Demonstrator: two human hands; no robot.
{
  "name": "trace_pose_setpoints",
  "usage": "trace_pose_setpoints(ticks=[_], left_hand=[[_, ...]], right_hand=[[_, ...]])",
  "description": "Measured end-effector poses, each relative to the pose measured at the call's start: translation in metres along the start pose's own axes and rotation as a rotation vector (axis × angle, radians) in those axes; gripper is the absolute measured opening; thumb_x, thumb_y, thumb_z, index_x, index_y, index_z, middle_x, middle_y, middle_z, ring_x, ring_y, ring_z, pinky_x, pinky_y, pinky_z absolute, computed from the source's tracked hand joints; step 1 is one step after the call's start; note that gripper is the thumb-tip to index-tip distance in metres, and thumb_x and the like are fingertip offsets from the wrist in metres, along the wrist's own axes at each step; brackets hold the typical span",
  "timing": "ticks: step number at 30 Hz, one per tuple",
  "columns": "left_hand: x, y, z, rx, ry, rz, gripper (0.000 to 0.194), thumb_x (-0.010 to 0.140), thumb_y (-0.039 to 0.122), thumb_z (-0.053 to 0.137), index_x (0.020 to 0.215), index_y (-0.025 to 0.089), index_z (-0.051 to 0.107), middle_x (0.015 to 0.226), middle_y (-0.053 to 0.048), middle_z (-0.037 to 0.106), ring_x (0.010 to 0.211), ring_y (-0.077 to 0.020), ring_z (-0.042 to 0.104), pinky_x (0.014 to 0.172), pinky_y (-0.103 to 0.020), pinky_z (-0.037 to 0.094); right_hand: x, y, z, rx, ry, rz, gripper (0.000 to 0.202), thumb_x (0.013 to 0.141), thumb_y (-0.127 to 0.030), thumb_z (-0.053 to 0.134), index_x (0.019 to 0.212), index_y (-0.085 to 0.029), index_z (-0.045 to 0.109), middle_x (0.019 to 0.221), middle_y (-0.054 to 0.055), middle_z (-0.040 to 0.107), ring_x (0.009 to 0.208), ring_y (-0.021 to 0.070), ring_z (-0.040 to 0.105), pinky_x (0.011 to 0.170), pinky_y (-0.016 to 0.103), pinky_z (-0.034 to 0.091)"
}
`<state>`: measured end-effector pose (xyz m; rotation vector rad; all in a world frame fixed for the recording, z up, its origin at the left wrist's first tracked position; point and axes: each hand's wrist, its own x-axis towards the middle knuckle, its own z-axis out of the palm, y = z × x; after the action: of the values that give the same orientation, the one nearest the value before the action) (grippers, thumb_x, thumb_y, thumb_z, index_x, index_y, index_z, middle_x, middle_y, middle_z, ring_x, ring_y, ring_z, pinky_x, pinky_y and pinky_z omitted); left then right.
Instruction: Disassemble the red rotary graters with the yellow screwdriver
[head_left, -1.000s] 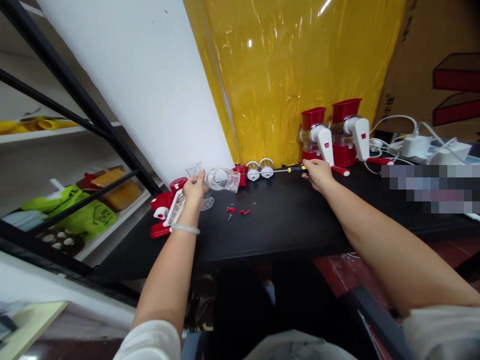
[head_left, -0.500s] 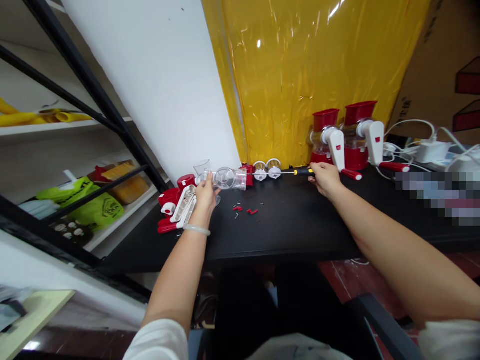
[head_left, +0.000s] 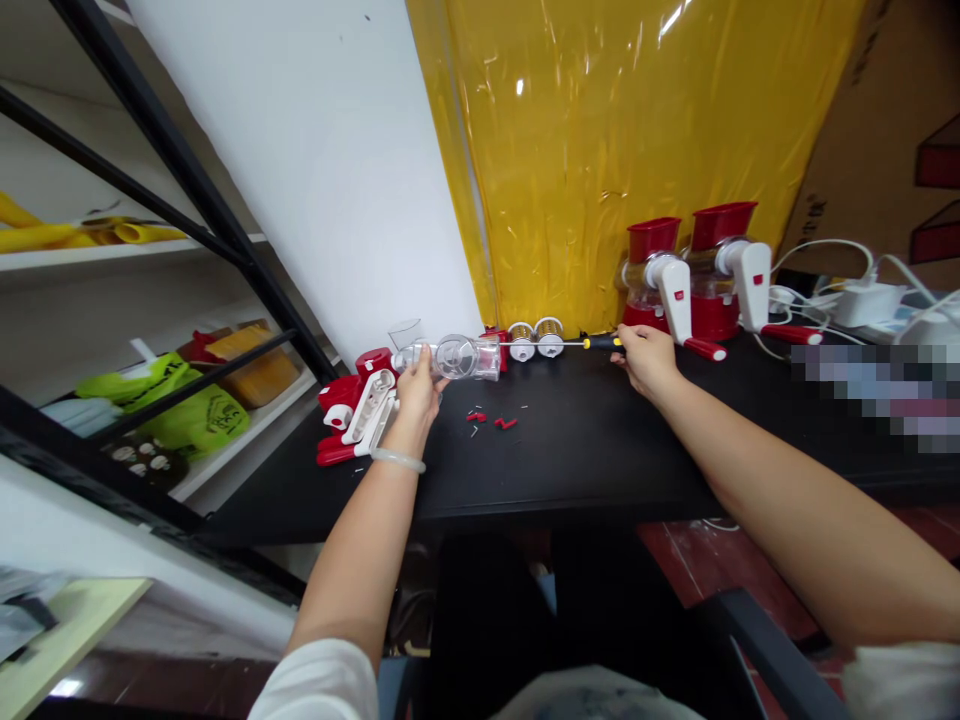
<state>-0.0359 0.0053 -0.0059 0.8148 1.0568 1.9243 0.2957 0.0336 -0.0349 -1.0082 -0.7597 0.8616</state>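
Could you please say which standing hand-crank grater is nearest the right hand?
The left grater, just behind the right hand; the other grater stands farther right.

Green bag (head_left: 217, 418) on white shelf (head_left: 277, 414), left; yellow sheeting (head_left: 555, 150) (glossy, creased) at back; white adapter (head_left: 866, 303), right.

A clear plastic housing (head_left: 466, 357), tubular with a round opening, lies sideways in midair above the bench (head_left: 562, 465), left of center. A long-shafted screwdriver (head_left: 598, 342), its handle yellow and black, is level at right, pointing left toward the housing; its tip is indistinct.
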Motion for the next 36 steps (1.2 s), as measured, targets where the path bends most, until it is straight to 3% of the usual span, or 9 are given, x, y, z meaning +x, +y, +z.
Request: trace_pose_setpoints(ticks=[8,13,19,20,23,26,31,33,36], left_hand=[[0.001,-0.002,-0.001,-0.022,0.02,-0.007,0.035,0.076,0.046,0.082,0.08,0.018,0.062,0.077,-0.002,0.069,0.072,-0.0146,0.069,0.076,-0.035,0.061],[0.0,-0.003,-0.001,-0.03,0.024,-0.036,0.029,0.08,0.043,0.08,0.081,0.019,0.063,0.081,-0.004,0.071,0.079,-0.0173,0.071,0.078,-0.036,0.061],[0.004,-0.003,-0.007,-0.049,0.015,-0.002,0.03,0.078,0.043,0.08,0.083,0.019,0.064,0.085,-0.005,0.073,0.082,-0.0172,0.071,0.075,-0.032,0.06],[0.005,-0.003,-0.008,-0.042,0.021,0.015,0.033,0.077,0.045,0.081,0.082,0.018,0.063,0.084,-0.005,0.072,0.08,-0.0165,0.071,0.074,-0.031,0.06],[0.007,-0.003,-0.01,-0.001,0.052,0.063,0.042,0.07,0.052,0.083,0.076,0.018,0.059,0.075,-0.002,0.068,0.072,-0.0142,0.068,0.069,-0.028,0.057],[0.007,-0.002,-0.011,0.006,0.071,0.091,0.048,0.066,0.055,0.084,0.072,0.018,0.055,0.067,0.001,0.063,0.068,-0.0137,0.067,0.068,-0.027,0.055],[0.006,0.0,-0.011,0.009,0.091,0.107,0.047,0.067,0.054,0.084,0.071,0.019,0.053,0.066,0.002,0.061,0.068,-0.0136,0.067,0.065,-0.025,0.055],[0.007,-0.001,-0.011,0.006,0.092,0.112,0.049,0.066,0.054,0.085,0.07,0.019,0.052,0.065,0.002,0.061,0.067,-0.013,0.066,0.063,-0.024,0.055],[0.009,-0.003,-0.013,0.002,0.072,0.117,0.051,0.063,0.055,0.086,0.07,0.018,0.051,0.063,0.003,0.06,0.065,-0.0118,0.065,0.062,-0.022,0.055]], right_hand=[[0.0,0.004,-0.001,-0.027,0.015,-0.088,0.022,0.083,-0.028,0.072,0.068,-0.019,0.057,0.058,-0.003,0.059,0.038,0.0061,0.053,0.036,0.017,0.042],[-0.003,0.003,-0.001,0.005,0.001,-0.126,0.016,0.081,-0.027,0.073,0.076,-0.02,0.06,0.069,-0.003,0.063,0.048,0.0075,0.059,0.047,0.018,0.051],[-0.006,-0.009,-0.002,0.133,-0.19,-0.021,0.013,0.085,-0.024,0.065,0.095,-0.025,0.057,0.08,-0.002,0.07,0.071,0.0132,0.071,0.067,0.026,0.059],[-0.005,-0.01,-0.004,0.134,-0.232,0.02,0.01,0.088,-0.03,0.063,0.093,-0.024,0.058,0.076,-0.001,0.069,0.068,0.0147,0.071,0.065,0.028,0.059],[-0.001,-0.011,-0.011,0.048,-0.3,0.095,0.037,0.092,-0.053,0.058,0.075,-0.019,0.059,0.055,0.001,0.059,0.047,0.0144,0.06,0.048,0.025,0.05],[0.0,-0.012,-0.014,0.004,-0.32,0.09,0.036,0.086,-0.046,0.07,0.067,-0.02,0.055,0.046,-0.004,0.049,0.038,0.0086,0.044,0.04,0.02,0.037],[-0.008,-0.02,-0.013,0.131,-0.411,0.136,0.013,0.08,-0.023,0.069,0.085,-0.025,0.058,0.071,-0.004,0.064,0.064,0.0116,0.063,0.062,0.023,0.053],[-0.009,-0.022,-0.014,0.179,-0.443,0.188,0.008,0.084,-0.03,0.064,0.086,-0.025,0.058,0.075,-0.002,0.067,0.072,0.0151,0.067,0.067,0.029,0.056],[-0.006,-0.017,-0.014,0.1,-0.388,0.23,0.031,0.091,-0.049,0.056,0.079,-0.021,0.059,0.061,0.002,0.062,0.056,0.017,0.062,0.052,0.028,0.051]])
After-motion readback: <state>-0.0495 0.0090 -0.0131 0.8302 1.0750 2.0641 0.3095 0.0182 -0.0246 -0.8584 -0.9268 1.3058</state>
